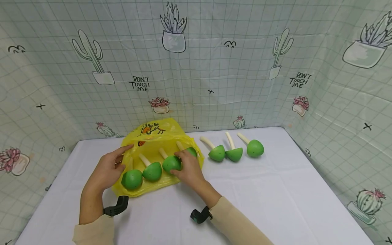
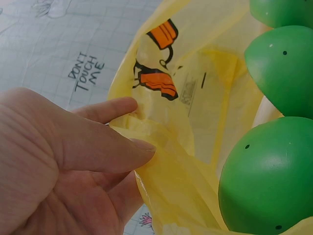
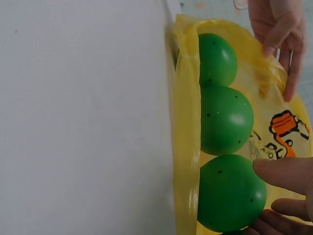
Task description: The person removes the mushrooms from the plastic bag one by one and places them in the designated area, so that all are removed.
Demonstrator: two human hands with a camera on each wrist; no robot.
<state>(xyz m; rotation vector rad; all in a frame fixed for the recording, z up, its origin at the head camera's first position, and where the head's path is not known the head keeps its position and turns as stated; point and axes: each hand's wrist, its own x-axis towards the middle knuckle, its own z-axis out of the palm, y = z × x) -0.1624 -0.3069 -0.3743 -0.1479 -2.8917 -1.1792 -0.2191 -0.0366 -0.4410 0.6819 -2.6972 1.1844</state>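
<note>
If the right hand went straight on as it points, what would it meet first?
Likely the third green cap from the left, in the yellow bag; whether the right hand already touches it is unclear.

- Left sleeve [image 1: 95,232]: light beige, plain, long; hem just behind the wrist camera.
- Right sleeve [image 1: 237,223]: same beige, soft creases.
- Left wrist camera [image 1: 117,207]: black, bent like an elbow, row of small dots on its lower part.
- Right wrist camera [image 1: 201,215]: black, bent, rounded end, dark greenish patch there.
- Left hand [image 1: 105,170]: bare, short thumbnail.
- Right hand [image 1: 190,170]: bare.
</note>
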